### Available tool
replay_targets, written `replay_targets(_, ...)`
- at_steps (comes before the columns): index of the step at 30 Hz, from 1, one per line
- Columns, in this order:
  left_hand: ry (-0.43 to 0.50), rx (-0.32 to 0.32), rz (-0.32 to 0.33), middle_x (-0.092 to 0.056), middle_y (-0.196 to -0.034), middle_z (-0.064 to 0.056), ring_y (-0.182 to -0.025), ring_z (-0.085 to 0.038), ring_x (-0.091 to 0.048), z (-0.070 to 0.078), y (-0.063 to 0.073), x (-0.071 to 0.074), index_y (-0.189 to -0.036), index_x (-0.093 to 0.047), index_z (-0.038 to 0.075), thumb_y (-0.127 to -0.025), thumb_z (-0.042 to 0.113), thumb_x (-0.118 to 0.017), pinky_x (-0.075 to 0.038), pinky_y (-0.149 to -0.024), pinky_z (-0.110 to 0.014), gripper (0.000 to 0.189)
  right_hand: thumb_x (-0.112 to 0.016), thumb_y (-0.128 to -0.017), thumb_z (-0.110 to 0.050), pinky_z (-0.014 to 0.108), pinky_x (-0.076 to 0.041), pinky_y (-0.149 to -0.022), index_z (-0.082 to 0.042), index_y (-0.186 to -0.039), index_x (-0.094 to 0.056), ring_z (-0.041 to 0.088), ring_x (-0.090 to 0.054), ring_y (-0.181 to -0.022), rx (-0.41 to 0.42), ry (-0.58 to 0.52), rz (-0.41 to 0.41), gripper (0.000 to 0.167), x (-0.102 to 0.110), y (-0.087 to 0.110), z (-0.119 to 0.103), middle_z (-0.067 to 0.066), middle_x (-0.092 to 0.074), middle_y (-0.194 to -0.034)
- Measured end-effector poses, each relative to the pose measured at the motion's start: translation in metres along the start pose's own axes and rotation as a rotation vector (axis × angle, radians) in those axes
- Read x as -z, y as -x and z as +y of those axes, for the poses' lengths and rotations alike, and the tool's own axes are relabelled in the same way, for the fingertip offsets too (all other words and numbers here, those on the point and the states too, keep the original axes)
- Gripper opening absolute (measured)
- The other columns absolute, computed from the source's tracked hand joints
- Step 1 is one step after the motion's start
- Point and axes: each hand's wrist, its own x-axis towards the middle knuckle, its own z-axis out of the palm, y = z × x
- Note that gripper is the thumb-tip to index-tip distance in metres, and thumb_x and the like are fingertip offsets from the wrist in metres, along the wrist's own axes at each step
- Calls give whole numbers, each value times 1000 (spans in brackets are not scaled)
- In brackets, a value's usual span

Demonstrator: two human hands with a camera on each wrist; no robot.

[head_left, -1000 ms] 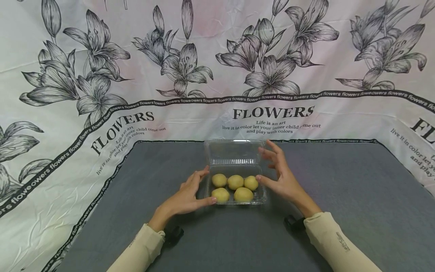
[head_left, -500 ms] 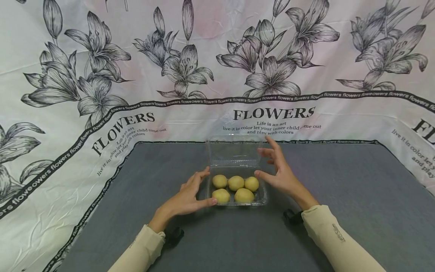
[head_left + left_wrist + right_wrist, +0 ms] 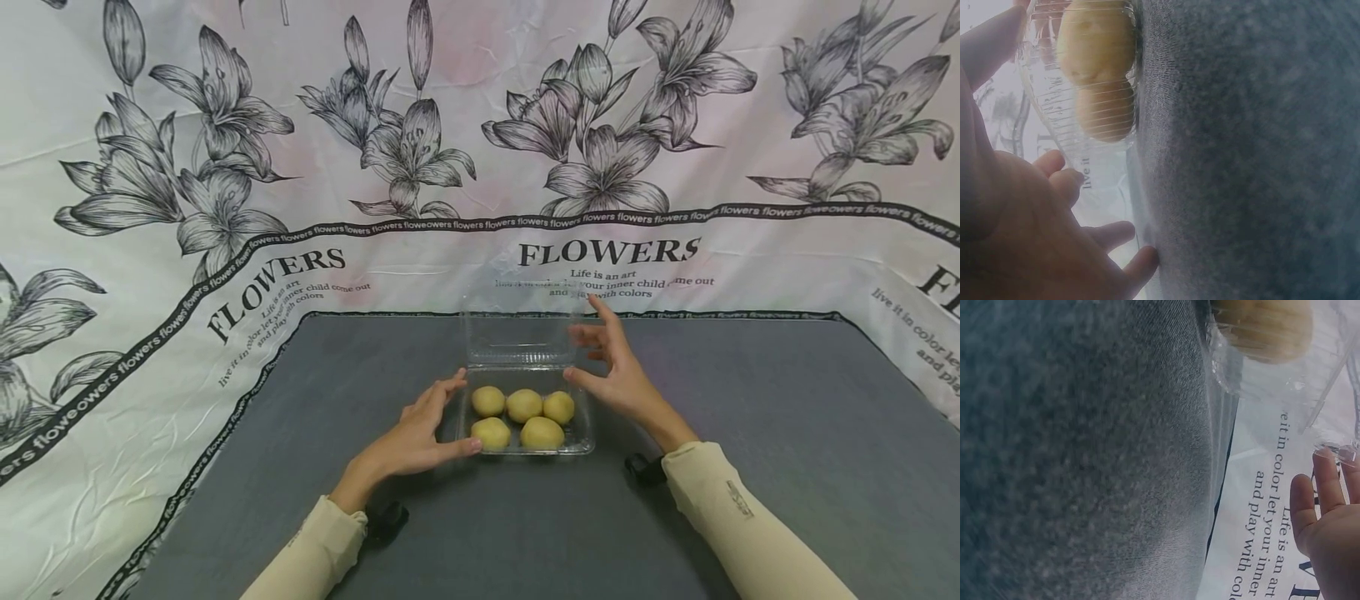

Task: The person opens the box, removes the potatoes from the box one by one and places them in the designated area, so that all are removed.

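A clear plastic clamshell box (image 3: 525, 452) sits on the grey table with its lid (image 3: 517, 333) raised at the back. Several yellow potatoes (image 3: 524, 406) lie inside in two rows. My left hand (image 3: 420, 433) is at the box's left side, thumb over the front left corner and fingers spread toward the back. In the left wrist view, potatoes (image 3: 1100, 40) show through the ribbed wall. My right hand (image 3: 618, 375) is at the lid's right edge, fingers extended up along it, thumb near the back right corner. Fingertips (image 3: 1322, 453) meet the lid edge in the right wrist view.
Grey cloth (image 3: 480, 533) covers the table around the box. Behind and to the left hangs a white cloth (image 3: 420, 283) printed with flowers and lettering. A dark wrist camera (image 3: 386, 523) sits below the left wrist, another (image 3: 645, 469) below the right.
The lid has swung up from leaning back to more upright, with my right hand following along its edge. My left hand has stayed at the box's left side.
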Motion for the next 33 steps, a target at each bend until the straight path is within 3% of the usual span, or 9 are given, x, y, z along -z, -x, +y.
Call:
replay_targets(12, -7, -1, 9, -8, -172, 12, -159, -28, -15, 0, -1, -1, -162, -19, 20, -91, 55, -70, -16, -117, -68, 93, -70, -94, -3, 62, -37, -102, -26, -165, 0, 47, -50, -130, -35, -13, -16, 103, 1, -5, 10, 26, -42, -156)
replay_targets(22, -5, 4, 4, -6, -172, 12, -158, -29, -16, -1, -1, -1, -162, -19, 21, -92, 56, -69, -15, -118, -68, 93, -70, -93, -5, 36, -50, -92, -22, -165, -2, 46, -54, -126, -90, -20, -45, 100, 2, -7, 15, 29, -37, -157)
replay_targets(33, -4, 2, 5, -7, -173, 11, -158, -29, -16, -1, -1, -1, -162, -19, 21, -91, 54, -70, -15, -118, -68, 93, -70, -94, -8, 45, -47, -96, -19, -165, -5, 45, -53, -128, -182, -14, -100, 97, 3, -8, 17, 27, -32, -161)
